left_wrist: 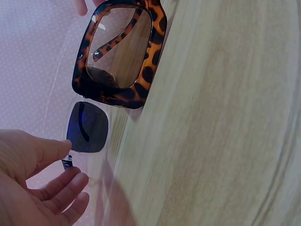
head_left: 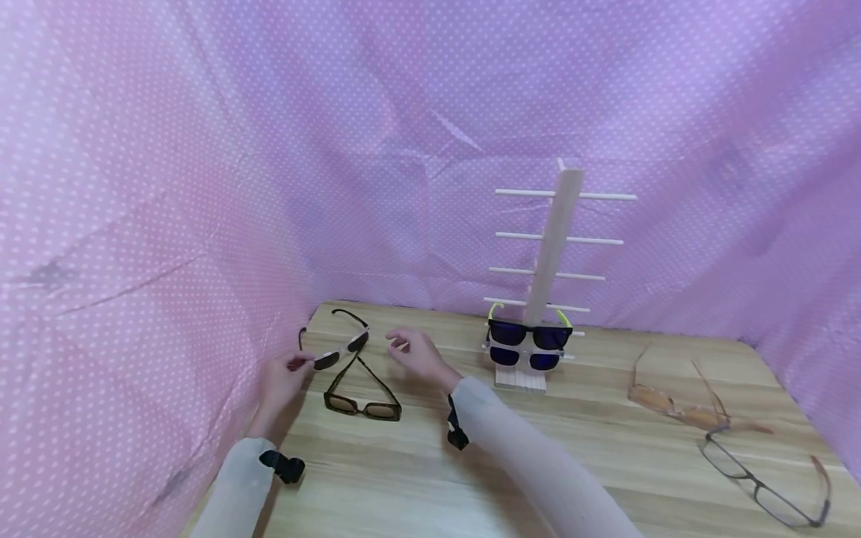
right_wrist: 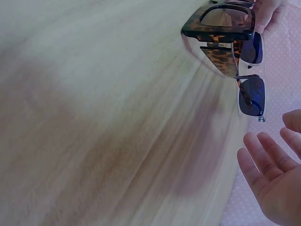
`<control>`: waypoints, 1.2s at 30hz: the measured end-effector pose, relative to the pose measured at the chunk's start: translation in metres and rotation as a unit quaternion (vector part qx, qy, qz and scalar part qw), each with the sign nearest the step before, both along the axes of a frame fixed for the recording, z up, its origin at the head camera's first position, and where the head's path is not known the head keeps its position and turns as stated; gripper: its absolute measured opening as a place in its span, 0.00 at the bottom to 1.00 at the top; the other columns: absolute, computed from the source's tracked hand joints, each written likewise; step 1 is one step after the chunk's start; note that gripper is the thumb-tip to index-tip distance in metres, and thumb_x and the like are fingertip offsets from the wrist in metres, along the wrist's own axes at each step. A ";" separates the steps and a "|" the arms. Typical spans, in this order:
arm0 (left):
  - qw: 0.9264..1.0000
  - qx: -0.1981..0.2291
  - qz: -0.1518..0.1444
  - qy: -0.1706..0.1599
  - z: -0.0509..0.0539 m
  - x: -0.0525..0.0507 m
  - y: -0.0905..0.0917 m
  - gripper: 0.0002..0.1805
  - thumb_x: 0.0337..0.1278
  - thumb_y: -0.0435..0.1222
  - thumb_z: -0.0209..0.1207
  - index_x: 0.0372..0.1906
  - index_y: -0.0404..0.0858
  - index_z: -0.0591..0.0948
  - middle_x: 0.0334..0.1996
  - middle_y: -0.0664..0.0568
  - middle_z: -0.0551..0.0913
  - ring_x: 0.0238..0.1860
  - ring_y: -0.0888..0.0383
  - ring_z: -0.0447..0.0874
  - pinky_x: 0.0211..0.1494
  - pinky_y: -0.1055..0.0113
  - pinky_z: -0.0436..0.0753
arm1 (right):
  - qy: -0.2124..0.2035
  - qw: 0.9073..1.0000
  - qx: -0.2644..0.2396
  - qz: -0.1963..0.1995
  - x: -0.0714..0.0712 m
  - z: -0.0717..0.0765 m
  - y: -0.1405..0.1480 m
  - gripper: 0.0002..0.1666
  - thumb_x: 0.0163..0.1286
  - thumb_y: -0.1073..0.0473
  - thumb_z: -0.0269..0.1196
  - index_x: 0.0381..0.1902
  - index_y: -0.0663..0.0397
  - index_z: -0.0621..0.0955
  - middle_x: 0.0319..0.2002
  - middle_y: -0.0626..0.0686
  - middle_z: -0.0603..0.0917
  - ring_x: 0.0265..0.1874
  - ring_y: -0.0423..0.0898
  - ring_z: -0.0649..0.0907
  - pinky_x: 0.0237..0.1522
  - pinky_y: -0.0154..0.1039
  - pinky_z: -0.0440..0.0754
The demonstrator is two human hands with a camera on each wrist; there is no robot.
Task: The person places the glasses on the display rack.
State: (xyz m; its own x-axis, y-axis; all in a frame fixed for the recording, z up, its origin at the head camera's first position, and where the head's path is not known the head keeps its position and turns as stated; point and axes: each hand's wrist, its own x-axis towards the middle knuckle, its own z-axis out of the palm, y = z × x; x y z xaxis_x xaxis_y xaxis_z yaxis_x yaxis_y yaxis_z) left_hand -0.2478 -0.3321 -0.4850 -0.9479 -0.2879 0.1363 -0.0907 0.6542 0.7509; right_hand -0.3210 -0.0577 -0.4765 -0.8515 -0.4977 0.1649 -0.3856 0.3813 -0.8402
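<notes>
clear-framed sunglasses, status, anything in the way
Left hand pinching one end of clear-framed sunglasses. Right hand empty, apart. Tortoiseshell pair close on near side.

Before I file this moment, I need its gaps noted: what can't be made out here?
- Left wrist: second lens of the tortoiseshell sunglasses, cut off by upper edge.
- Right wrist: part of the clear-framed sunglasses, behind the tortoiseshell pair.
- Right wrist: most of the left hand, past upper edge.
- Head: lower post of the stand, behind hung sunglasses.
</notes>
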 end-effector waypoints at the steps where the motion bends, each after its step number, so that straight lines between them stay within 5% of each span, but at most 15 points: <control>1: 1.000 0.003 -0.004 -0.001 -0.001 -0.001 0.000 0.08 0.65 0.27 0.62 0.46 0.27 0.86 0.42 0.33 0.88 0.40 0.49 0.84 0.38 0.76 0.76 | -0.003 1.000 -0.002 -0.001 0.000 -0.001 0.000 0.18 0.74 0.67 0.60 0.60 0.66 0.80 0.52 0.63 0.86 0.46 0.57 0.87 0.51 0.45 0.85; 13: 0.998 0.050 -0.032 -0.023 -0.007 -0.005 0.007 0.08 0.65 0.25 0.61 0.46 0.28 0.85 0.42 0.34 0.86 0.36 0.57 0.81 0.37 0.76 0.78 | -0.011 1.000 -0.001 -0.011 -0.005 -0.016 0.000 0.20 0.74 0.65 0.61 0.61 0.66 0.79 0.51 0.64 0.86 0.48 0.58 0.87 0.54 0.48 0.85; 26: 0.997 0.063 -0.037 -0.036 -0.013 -0.017 0.015 0.08 0.66 0.26 0.61 0.47 0.32 0.85 0.43 0.38 0.85 0.43 0.50 0.82 0.47 0.69 0.81 | -0.011 1.000 -0.003 -0.011 -0.012 -0.020 -0.002 0.23 0.75 0.66 0.59 0.65 0.63 0.77 0.54 0.66 0.85 0.49 0.59 0.87 0.53 0.49 0.86; 36: 0.999 0.019 -0.048 0.015 -0.012 -0.023 0.018 0.08 0.66 0.24 0.59 0.46 0.29 0.85 0.49 0.32 0.86 0.50 0.39 0.86 0.55 0.50 0.85 | -0.015 0.999 -0.009 -0.029 -0.016 -0.020 -0.003 0.20 0.73 0.68 0.62 0.61 0.61 0.82 0.54 0.61 0.87 0.42 0.53 0.89 0.43 0.36 0.86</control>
